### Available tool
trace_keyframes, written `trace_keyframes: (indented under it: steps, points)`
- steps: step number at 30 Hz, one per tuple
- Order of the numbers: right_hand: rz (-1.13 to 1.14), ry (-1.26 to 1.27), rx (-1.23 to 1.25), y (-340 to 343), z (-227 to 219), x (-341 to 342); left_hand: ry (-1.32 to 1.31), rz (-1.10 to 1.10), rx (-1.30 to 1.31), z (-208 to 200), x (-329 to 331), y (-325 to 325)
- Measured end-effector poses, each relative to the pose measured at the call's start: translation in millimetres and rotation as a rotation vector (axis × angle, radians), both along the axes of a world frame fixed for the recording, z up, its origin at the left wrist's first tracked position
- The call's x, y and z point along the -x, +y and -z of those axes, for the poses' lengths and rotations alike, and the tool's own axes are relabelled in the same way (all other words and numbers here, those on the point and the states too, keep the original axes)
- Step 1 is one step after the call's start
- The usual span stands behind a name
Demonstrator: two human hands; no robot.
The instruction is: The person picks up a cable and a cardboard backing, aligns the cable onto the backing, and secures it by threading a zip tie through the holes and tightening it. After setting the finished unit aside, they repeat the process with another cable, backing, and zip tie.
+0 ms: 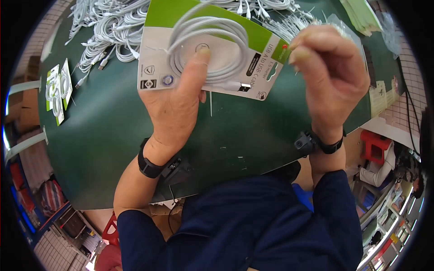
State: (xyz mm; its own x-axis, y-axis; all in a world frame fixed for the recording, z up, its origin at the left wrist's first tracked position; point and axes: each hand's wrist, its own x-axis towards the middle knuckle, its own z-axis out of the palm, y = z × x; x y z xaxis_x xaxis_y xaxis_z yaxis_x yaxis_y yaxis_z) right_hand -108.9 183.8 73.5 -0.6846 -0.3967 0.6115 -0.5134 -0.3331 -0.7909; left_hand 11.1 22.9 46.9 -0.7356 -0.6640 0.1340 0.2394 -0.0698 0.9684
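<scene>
Green and off-white, a flat printed cardboard package card [153,38] is held up at a tilt above the dark green tabletop [253,131], with a round coil of braided white cable [221,76] against its face. The person's bare left hand [174,108] grips the card by its lower edge, the thumb crossing the near strands of the coil and lying inside its ring, the other fingers mostly hidden behind. A white plug with a metal end [244,87] lies along the card's lower right part. Just beside the card's right end hangs the bare right hand [334,77], slightly blurred, its thumb and bent forefinger narrowed close together; whether they pinch anything, I cannot tell. A large tangled heap of white cables [117,27] spreads beyond the card and to its left, while a bunch of thin white strands [289,29] lies beyond its right end. Well to the left of the card, a small group of green-and-white carded cable coils [56,92] rests on the tabletop.
</scene>
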Motion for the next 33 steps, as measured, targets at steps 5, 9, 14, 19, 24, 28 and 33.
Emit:
trace_keyframes:
  steps: [5,9,14,19,24,28,33]
  points:
    - [-0.058,0.69,-0.244,-13.5,14.2,-7.5,0.192,-0.01,-0.239,8.9,23.4,-0.8]
    - [0.088,0.864,-0.334,-17.5,22.4,-11.6,0.199,-0.011,-0.27,8.2,31.2,6.9]
    - [0.19,0.919,-0.403,-17.2,25.1,-6.9,0.181,0.0,-0.258,16.1,37.1,15.8]
    - [0.191,0.906,-0.439,-18.3,26.4,-9.0,0.193,-0.036,-0.218,22.6,41.3,18.1]
    - [0.154,0.943,-0.395,-15.4,26.1,-10.9,0.201,-0.035,-0.191,21.4,39.7,16.8]
    - [0.086,0.948,-0.384,-13.6,25.4,-13.9,0.154,0.003,-0.293,13.8,34.5,18.1]
    - [0.032,0.884,-0.338,-18.6,32.8,-12.0,0.11,-0.02,-0.3,15.5,33.9,15.4]
